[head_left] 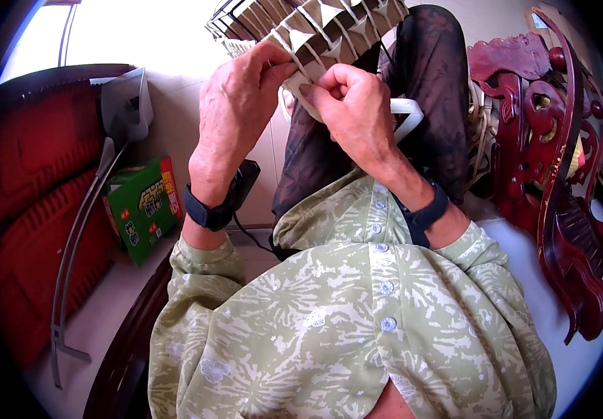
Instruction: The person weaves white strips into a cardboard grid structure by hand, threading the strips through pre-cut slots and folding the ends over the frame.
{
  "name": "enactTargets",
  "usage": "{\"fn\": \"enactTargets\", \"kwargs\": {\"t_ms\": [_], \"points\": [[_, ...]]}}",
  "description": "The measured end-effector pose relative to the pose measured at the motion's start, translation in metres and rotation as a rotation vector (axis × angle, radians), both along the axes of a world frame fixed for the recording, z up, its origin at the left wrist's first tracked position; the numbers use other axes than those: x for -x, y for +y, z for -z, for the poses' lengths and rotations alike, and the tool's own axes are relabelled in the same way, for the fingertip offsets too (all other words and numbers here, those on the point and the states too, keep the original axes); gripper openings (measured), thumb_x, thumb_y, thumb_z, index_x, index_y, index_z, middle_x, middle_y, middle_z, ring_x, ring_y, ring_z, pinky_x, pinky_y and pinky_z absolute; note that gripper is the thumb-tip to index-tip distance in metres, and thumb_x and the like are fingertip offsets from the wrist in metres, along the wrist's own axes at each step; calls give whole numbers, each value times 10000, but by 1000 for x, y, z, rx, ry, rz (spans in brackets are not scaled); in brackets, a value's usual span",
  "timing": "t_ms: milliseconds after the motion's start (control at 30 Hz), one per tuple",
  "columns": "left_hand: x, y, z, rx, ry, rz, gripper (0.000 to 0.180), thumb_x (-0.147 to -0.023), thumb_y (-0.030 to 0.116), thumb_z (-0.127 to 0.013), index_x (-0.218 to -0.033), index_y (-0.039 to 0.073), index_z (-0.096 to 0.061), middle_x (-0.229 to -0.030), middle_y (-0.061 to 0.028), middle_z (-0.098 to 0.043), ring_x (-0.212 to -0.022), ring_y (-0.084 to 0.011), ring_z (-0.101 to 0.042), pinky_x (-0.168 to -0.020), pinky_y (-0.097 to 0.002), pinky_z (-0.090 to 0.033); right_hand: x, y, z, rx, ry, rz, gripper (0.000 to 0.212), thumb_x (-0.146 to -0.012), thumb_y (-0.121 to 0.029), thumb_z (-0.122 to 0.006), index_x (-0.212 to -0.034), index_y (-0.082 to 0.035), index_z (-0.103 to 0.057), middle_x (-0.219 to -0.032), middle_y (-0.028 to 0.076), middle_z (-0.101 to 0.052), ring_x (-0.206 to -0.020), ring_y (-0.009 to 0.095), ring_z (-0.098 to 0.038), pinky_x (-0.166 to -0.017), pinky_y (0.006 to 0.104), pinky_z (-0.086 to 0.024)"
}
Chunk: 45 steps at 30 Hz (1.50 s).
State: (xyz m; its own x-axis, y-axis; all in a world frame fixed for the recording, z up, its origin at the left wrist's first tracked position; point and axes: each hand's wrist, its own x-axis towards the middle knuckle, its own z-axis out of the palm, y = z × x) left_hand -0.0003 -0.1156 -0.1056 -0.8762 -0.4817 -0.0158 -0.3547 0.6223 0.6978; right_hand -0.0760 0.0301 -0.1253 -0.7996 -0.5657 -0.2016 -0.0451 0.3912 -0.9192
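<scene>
A partly woven basket (313, 42) of brown and cream strips, with pointed folds along its side, rests against my knee at the top of the view. My left hand (241, 91) is closed at its near edge, thumb and forefinger pinching a cream strip (306, 96). Close beside it, my right hand (357, 112) presses its thumb onto the same strip, fingers curled underneath. A loose white strip (409, 117) loops out behind my right hand. The strip's ends under the fingers are hidden.
To the left are red carved seats (43, 174), a grey metal stand (82, 258) and a green box (142, 209). Dark red carved furniture (553, 140) stands on the right, with pale strips (481, 122) bundled beside it. My legs (427, 77) are under the work.
</scene>
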Motion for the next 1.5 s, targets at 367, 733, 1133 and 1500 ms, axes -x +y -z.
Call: {"fn": "enactTargets", "kwargs": {"t_ms": [367, 733, 1133, 1500], "points": [[1, -18, -5, -329, 0, 120, 149, -882, 113, -707, -934, -23, -676, -666, -102, -645, -558, -144, -612, -541, -295, -485, -2, -4, -10, 34, -104, 52, 179, -824, -106, -676, -741, 46, -631, -612, 129, -658, -537, 212, -669, -532, 347, -518], [0, -30, -8, -170, 0, 258, 172, -836, 87, -758, -935, -19, -665, -660, -90, -653, -560, -148, -616, -541, -295, -486, -12, -5, -17, 115, -303, 109, 177, -867, -97, -643, -764, 42, -604, -586, 67, -629, -420, 133, -591, -416, 278, -456], [0, -32, -10, -148, -23, 340, 158, -874, 46, -734, -985, -18, -643, -687, -47, -640, -564, -93, -597, -522, -259, -480, -16, -3, -16, 113, -236, 78, 182, -897, -91, -625, -785, 32, -550, -585, 78, -616, -421, 149, -595, -409, 302, -458], [0, -28, -5, -94, -26, 301, 182, -856, 72, -740, -971, -11, -625, -708, -84, -689, -567, -119, -643, -534, -266, -507, -7, -7, -15, 45, -125, 15, 221, -867, -109, -679, -740, 40, -575, -606, 144, -639, -488, 239, -642, -493, 367, -503]]}}
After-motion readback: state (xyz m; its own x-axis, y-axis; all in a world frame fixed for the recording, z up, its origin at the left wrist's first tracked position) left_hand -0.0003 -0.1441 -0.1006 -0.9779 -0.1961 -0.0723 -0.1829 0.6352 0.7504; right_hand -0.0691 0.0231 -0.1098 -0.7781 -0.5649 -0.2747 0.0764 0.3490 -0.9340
